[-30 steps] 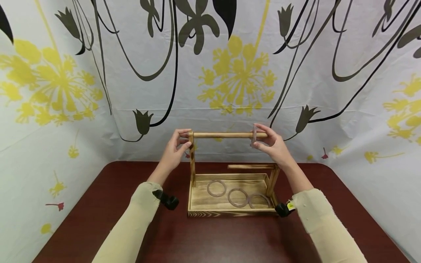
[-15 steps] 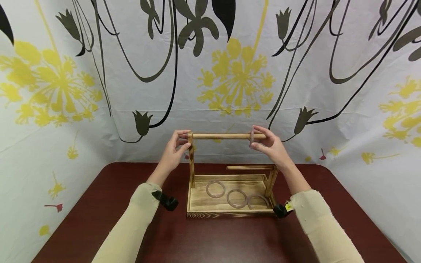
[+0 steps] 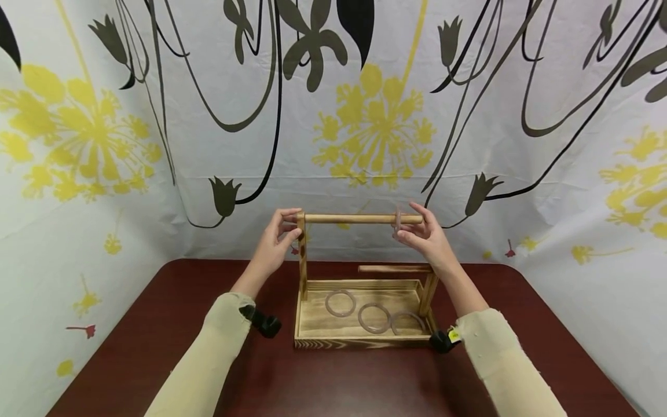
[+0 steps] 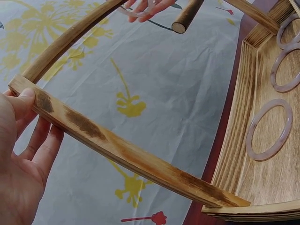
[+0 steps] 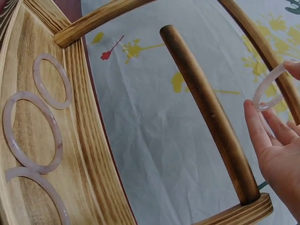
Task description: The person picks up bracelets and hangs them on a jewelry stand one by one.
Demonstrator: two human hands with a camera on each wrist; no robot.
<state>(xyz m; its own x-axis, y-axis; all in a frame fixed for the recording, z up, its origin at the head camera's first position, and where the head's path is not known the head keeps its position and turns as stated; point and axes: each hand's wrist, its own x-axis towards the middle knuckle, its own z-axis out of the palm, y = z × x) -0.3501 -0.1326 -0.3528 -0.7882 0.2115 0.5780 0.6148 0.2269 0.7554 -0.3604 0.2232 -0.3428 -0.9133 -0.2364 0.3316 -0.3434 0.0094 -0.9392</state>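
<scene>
My left hand (image 3: 273, 240) grips the top of the wooden stand's left post (image 3: 303, 263), thumb in front and fingers behind. A round top rod (image 3: 349, 218) runs right from that post. Near the rod's right end, a pale pinkish bangle (image 3: 398, 221) hangs around it. My right hand (image 3: 431, 238) pinches this bangle between thumb and fingertips, as the right wrist view also shows. Several similar bangles lie flat in the stand's tray, among them a left one (image 4: 250, 138) and a middle one (image 5: 57, 133); the rightmost overlaps its neighbour.
A shorter, lower rod (image 3: 391, 269) points left from the right post (image 3: 429, 294), with no ring on it. The wooden tray (image 3: 365, 343) stands on a dark red table (image 3: 333, 382). A flower-patterned cloth (image 3: 250, 145) hangs close behind.
The bangle in my right hand has slid slightly left along the top rod. My right index finger has lifted away from the bangle's top. My left hand keeps its grip on the post.
</scene>
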